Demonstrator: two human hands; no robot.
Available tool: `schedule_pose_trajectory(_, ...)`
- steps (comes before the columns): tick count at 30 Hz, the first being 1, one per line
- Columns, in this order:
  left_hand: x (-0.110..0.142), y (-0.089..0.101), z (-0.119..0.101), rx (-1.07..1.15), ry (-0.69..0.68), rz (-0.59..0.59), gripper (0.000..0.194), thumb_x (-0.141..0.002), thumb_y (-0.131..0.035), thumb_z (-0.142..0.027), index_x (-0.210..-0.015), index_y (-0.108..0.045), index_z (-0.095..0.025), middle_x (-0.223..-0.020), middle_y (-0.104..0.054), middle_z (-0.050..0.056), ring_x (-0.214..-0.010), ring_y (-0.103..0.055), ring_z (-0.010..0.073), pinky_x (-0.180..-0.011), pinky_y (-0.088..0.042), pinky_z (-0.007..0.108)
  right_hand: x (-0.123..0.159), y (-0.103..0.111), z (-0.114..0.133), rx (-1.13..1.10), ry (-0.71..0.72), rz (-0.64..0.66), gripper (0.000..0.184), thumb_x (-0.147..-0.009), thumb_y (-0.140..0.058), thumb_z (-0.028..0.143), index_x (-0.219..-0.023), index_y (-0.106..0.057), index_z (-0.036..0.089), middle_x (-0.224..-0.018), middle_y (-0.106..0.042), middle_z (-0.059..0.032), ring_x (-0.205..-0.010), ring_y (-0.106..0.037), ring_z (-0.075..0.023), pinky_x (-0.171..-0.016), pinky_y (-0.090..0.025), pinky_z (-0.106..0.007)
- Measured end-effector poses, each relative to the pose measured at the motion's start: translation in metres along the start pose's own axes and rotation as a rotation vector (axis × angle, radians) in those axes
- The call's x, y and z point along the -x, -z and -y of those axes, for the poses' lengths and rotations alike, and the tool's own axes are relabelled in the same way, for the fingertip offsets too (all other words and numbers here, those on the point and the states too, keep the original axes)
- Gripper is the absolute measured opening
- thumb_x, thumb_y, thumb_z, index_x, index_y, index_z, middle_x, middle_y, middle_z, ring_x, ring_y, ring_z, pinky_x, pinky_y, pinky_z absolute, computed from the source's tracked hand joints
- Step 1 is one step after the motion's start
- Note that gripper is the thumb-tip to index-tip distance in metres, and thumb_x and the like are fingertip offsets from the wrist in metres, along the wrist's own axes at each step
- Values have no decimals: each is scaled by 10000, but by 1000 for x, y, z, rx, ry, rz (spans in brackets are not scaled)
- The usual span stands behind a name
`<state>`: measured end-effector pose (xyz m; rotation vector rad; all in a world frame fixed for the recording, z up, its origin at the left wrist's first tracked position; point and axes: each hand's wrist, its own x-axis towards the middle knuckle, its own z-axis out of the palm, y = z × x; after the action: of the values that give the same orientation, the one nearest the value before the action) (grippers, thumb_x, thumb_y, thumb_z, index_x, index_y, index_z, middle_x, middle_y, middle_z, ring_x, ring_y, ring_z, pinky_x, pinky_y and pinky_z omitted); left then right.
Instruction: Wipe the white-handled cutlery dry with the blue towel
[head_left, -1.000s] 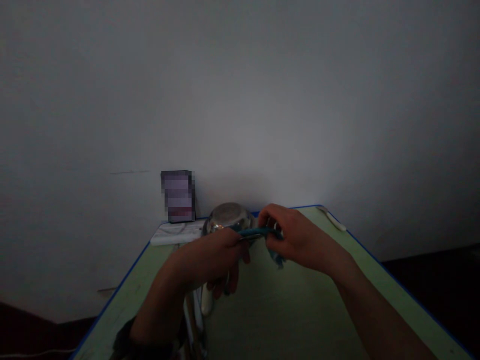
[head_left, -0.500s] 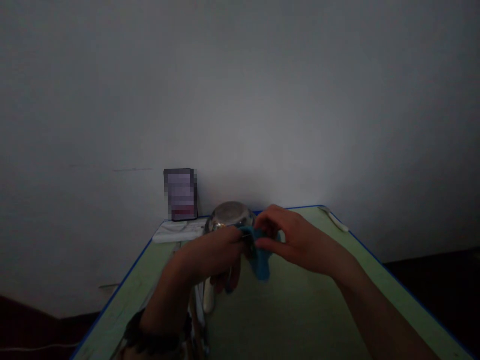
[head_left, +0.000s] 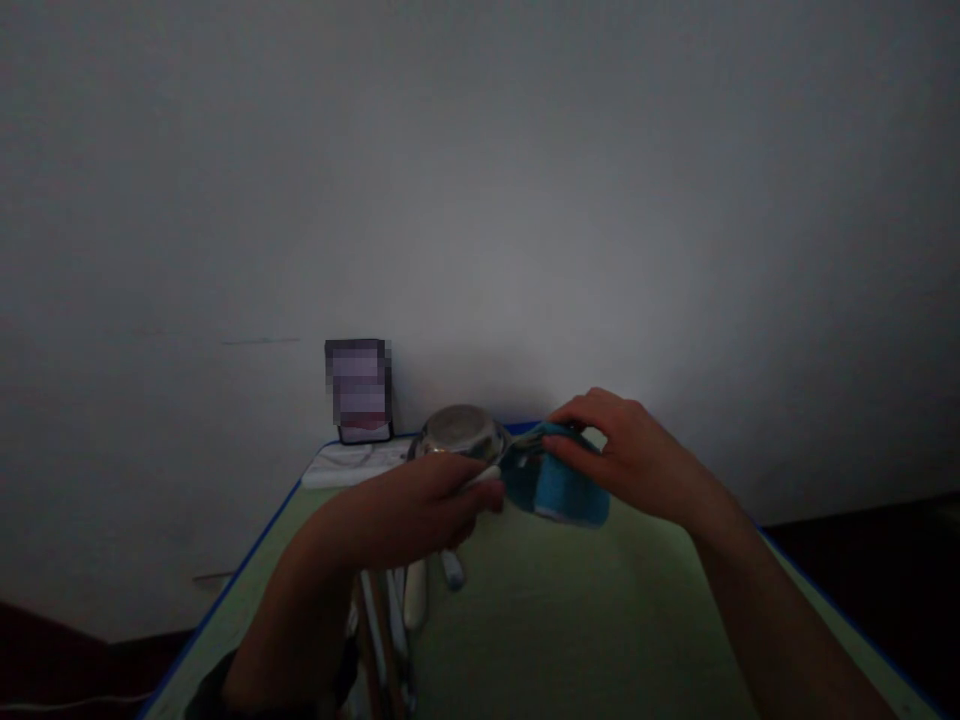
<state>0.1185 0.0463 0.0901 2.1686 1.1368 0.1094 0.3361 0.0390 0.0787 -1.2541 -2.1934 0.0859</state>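
My left hand (head_left: 442, 505) is closed around the pale handle (head_left: 484, 478) of a piece of cutlery, which points right. Its thin metal end (head_left: 525, 438) runs into a blue cloth (head_left: 574, 490); the tip is covered, so its exact kind cannot be told. My right hand (head_left: 619, 445) pinches the cloth between thumb and fingers around that end. The cloth hangs in a fold above the green table (head_left: 600, 620). Just behind my left hand, a shiny metal bowl (head_left: 459, 428) appears to lie upside down.
Several long utensils lie under and beside my left forearm, among them a white handle (head_left: 415, 595), a short grey-white handle end (head_left: 452, 568) and brown sticks (head_left: 371, 640). A phone with a blurred screen (head_left: 361, 390) leans against the wall (head_left: 480, 200) behind a flat white object (head_left: 349, 466).
My right hand has moved right with the cloth, which now hangs wider. The hands are farther apart, and the cutlery's pale handle and metal end now show between them.
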Motion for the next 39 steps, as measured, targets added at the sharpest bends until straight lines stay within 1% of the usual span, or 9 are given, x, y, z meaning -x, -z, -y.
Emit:
schedule_pose_trajectory(5,4,3,-1,-19,-10,-32,386,-903,-318,-430,-843,-599,-172,-599,-456,-30,-530,-448,109,-472,-359,192,0,-2,1,-161,-66,-12,189,-857,-528,310,-888,-694,227,-890,-708,-13,-812,-616,-164,-719,-443,-293)
schedule_pose_trajectory(10,5,4,1,-96,42,-33,405,-891,-338,-429,-832,-644,-170,-668,-518,-2,-614,-503,136,-545,-391,213,0,-2,-5,-241,-171,-49,213,-855,-513,306,-856,-708,220,-875,-717,-19,-786,-640,-170,-682,-461,-286)
schedule_pose_trajectory(13,5,4,2,-112,42,-33,408,-896,-328,-417,-839,-649,-174,-667,-534,2,-607,-504,137,-555,-391,220,1,0,-3,-256,-155,-68,196,-853,-523,306,-867,-697,217,-858,-706,-14,-777,-633,-161,-669,-461,-271)
schedule_pose_trajectory(17,3,4,2,-117,15,-54,364,-890,-356,-382,-844,-651,-173,-728,-573,8,-672,-535,151,-625,-406,239,1,-1,7,-244,-28,67,268,-902,-444,306,-862,-691,209,-903,-697,-24,-823,-627,-156,-722,-463,-273)
schedule_pose_trajectory(21,-1,4,4,-101,-36,-52,364,-895,-360,-379,-840,-644,-158,-734,-573,15,-705,-537,153,-641,-408,240,2,-3,9,-273,91,207,304,-919,-384,192,-1114,-613,237,-1085,-651,-31,-990,-584,-149,-883,-434,-303)
schedule_pose_trajectory(26,-1,4,4,-77,-44,-60,401,-907,-342,-427,-885,-645,-165,-680,-520,-7,-638,-511,133,-592,-392,235,3,-1,1,-300,96,289,405,-863,-510,198,-1263,-493,255,-1197,-599,-26,-1063,-552,-157,-920,-407,-303)
schedule_pose_trajectory(33,4,4,-7,-77,-84,-30,400,-915,-327,-436,-875,-637,-186,-700,-545,-11,-658,-526,138,-590,-396,240,-1,-2,6,-322,-122,263,350,-782,-624,349,-1096,-534,223,-918,-662,-6,-803,-604,-159,-670,-432,-258)
schedule_pose_trajectory(36,4,4,-7,-82,-72,-21,386,-913,-336,-421,-898,-641,-186,-737,-583,-1,-684,-546,147,-615,-411,250,-2,-2,5,-282,-96,321,219,-808,-585,378,-933,-593,198,-850,-649,-3,-756,-586,-148,-636,-403,-246)
schedule_pose_trajectory(39,2,3,-4,-97,-72,-12,395,-915,-332,-410,-885,-653,-182,-774,-620,12,-716,-565,156,-652,-422,263,-3,-3,3,-274,-75,375,302,-893,-434,416,-775,-573,175,-737,-610,3,-667,-548,-124,-582,-372,-232)
